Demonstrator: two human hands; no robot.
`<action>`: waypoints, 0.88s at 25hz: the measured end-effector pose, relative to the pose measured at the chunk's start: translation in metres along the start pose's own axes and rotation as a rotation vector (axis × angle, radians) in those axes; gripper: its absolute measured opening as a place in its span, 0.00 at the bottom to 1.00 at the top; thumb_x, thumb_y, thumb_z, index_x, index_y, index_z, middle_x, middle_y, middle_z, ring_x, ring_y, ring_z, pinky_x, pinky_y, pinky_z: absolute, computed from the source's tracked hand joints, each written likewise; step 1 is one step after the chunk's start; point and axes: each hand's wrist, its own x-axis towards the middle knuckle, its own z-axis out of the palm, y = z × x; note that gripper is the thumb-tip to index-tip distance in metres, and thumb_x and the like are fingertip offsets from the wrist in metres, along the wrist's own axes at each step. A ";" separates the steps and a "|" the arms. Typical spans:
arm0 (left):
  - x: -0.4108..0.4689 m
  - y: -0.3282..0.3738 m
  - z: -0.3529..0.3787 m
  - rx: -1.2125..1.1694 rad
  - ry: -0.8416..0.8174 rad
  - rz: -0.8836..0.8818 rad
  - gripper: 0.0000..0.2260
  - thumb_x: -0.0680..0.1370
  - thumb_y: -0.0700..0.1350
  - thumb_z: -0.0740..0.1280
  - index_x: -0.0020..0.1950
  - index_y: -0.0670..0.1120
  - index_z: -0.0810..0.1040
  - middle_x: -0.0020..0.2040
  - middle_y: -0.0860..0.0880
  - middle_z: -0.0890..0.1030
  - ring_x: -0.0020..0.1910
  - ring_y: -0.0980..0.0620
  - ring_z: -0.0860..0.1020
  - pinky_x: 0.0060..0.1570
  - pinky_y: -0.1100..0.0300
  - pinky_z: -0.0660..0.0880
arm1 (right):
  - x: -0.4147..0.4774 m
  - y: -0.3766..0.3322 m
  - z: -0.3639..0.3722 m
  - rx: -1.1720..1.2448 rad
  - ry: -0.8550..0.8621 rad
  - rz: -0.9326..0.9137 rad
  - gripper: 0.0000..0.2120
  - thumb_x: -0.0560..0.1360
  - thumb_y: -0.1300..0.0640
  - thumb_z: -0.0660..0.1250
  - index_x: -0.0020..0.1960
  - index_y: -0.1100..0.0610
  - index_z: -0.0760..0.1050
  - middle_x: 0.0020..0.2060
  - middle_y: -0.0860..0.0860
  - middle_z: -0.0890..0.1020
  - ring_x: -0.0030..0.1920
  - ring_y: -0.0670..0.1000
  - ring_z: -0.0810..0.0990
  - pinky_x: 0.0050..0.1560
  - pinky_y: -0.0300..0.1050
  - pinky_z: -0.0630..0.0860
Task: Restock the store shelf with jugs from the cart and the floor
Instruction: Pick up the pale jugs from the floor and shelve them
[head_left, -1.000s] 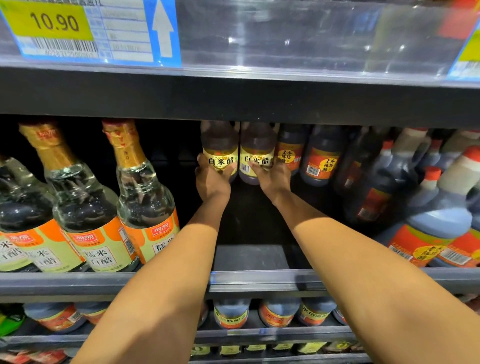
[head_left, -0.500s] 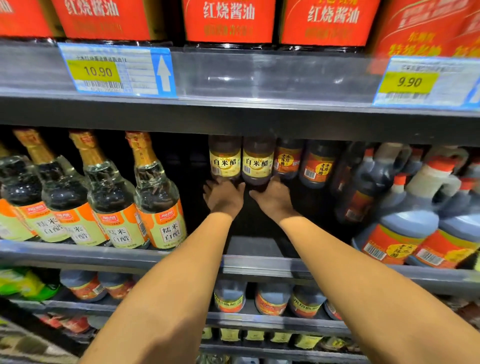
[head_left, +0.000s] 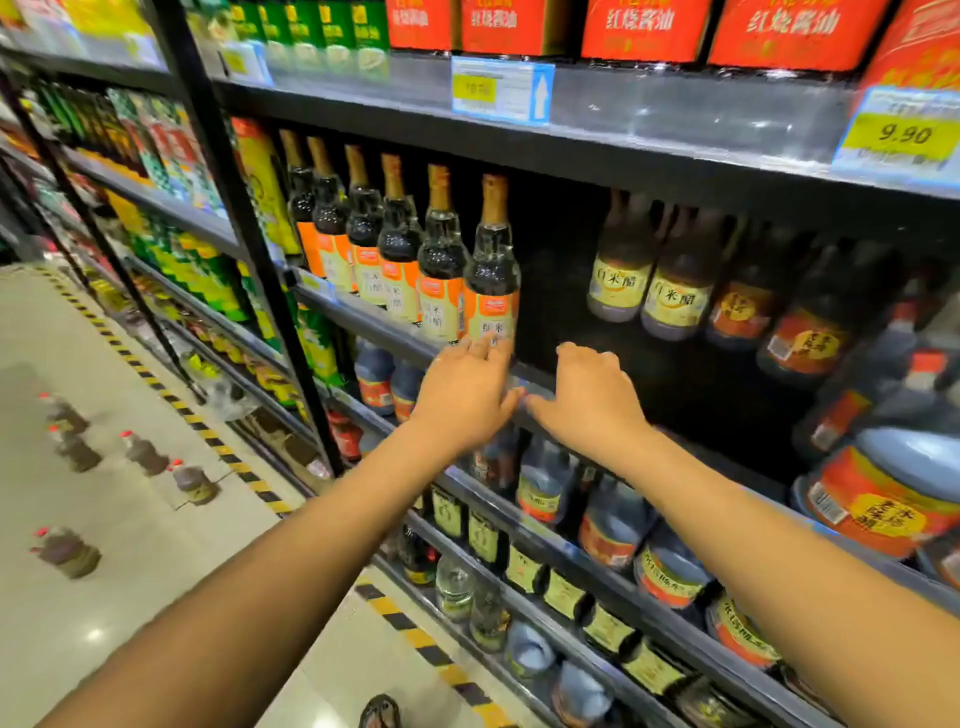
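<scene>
Two yellow-labelled vinegar jugs (head_left: 618, 283) (head_left: 675, 301) stand side by side deep in the dark gap of the middle shelf (head_left: 691, 457). My left hand (head_left: 465, 397) and my right hand (head_left: 589, 402) hover at the shelf's front edge, fingers relaxed, holding nothing, well short of those jugs. Several small brown jugs with red caps stand on the floor at the left, such as one jug (head_left: 195, 483) near the striped line and another jug (head_left: 67, 553) nearer me.
Tall gold-necked bottles (head_left: 491, 280) line the shelf just left of my left hand. Large dark jugs with orange labels (head_left: 883, 499) crowd the right side. Lower shelves hold more bottles. A yellow-black floor stripe (head_left: 260, 486) runs along the shelving. My shoe (head_left: 379, 712) shows below.
Both hands let go of the two yellow-labelled jugs and drew back to the shelf edge. The view turned left, bringing the floor and its jugs into sight.
</scene>
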 end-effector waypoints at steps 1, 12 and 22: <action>-0.021 -0.017 -0.003 0.044 -0.007 -0.040 0.29 0.80 0.57 0.58 0.76 0.43 0.57 0.74 0.41 0.64 0.72 0.41 0.63 0.69 0.49 0.63 | -0.006 -0.017 0.002 0.004 -0.010 -0.072 0.28 0.73 0.43 0.66 0.64 0.60 0.66 0.59 0.58 0.75 0.61 0.62 0.70 0.55 0.53 0.71; -0.253 -0.234 0.011 0.146 -0.141 -0.706 0.35 0.76 0.66 0.57 0.76 0.47 0.55 0.74 0.42 0.62 0.73 0.40 0.61 0.69 0.46 0.62 | -0.036 -0.262 0.119 -0.054 -0.280 -0.559 0.26 0.75 0.43 0.61 0.65 0.60 0.64 0.62 0.59 0.71 0.63 0.62 0.68 0.60 0.56 0.70; -0.469 -0.432 0.036 0.072 -0.292 -1.190 0.40 0.75 0.69 0.57 0.77 0.44 0.53 0.75 0.38 0.60 0.73 0.37 0.60 0.70 0.46 0.61 | -0.084 -0.503 0.271 -0.085 -0.705 -0.640 0.28 0.74 0.43 0.62 0.67 0.58 0.62 0.65 0.59 0.69 0.67 0.62 0.65 0.64 0.55 0.67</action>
